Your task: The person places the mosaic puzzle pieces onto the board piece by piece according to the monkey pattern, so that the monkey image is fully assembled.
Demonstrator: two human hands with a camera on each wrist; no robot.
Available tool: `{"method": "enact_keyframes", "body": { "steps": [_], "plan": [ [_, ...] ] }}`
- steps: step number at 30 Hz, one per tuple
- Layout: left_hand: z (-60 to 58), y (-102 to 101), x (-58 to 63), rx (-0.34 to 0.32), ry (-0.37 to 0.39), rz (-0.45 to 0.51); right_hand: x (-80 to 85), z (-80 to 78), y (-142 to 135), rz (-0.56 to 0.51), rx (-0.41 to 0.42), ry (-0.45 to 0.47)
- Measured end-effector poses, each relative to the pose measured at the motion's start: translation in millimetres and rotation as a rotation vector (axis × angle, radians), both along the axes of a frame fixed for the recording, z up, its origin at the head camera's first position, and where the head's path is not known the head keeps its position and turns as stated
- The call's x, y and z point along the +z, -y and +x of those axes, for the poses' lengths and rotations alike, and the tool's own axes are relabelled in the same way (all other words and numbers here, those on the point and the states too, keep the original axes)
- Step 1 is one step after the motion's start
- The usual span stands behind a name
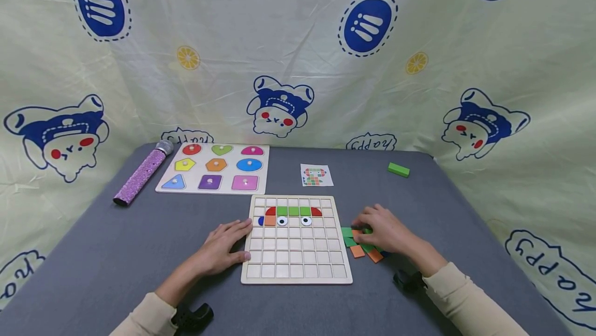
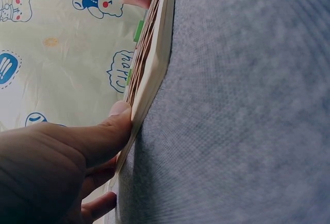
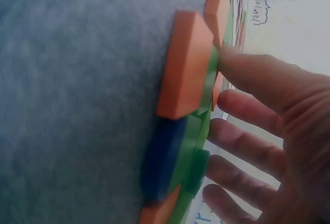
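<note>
In the head view a pale grid board lies on the grey table. Its upper rows carry red, green, orange and blue tiles and two eye tiles. My left hand rests along the board's left edge, its thumb and fingers touching the rim. To the right, my right hand reaches into a heap of loose tiles. Thumb and forefinger pinch an orange square tile there. Under that hand, the right wrist view has another orange tile, green tiles and a dark blue tile.
A small picture card lies behind the board. Back left are a white shape puzzle with knobbed pieces and a glittery purple microphone. A green block is at the back right. A printed curtain hangs behind the table.
</note>
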State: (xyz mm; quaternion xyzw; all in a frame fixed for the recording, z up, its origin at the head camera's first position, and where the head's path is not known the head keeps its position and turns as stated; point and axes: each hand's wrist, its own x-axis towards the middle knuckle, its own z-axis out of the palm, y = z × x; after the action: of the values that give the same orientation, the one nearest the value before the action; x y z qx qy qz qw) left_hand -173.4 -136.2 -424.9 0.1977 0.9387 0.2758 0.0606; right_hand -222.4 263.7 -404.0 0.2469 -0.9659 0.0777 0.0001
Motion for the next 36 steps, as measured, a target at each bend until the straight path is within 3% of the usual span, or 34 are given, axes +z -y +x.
{"method": "enact_keyframes", "body": {
  "steps": [23, 29, 36],
  "plan": [
    [0.7, 0.5, 0.2, -0.013, -0.014, 0.007, -3.1, -1.1, -11.3, -0.031, 0.045, 0.022],
    [0.9, 0.4, 0.7, -0.009, -0.006, 0.008, 1.0, -0.4, -7.3, -0.042, 0.043, -0.009],
    [0.7, 0.4, 0.2, -0.02, -0.024, 0.015, 5.9, 0.3, 9.0, -0.076, 0.111, -0.064]
  ]
}}
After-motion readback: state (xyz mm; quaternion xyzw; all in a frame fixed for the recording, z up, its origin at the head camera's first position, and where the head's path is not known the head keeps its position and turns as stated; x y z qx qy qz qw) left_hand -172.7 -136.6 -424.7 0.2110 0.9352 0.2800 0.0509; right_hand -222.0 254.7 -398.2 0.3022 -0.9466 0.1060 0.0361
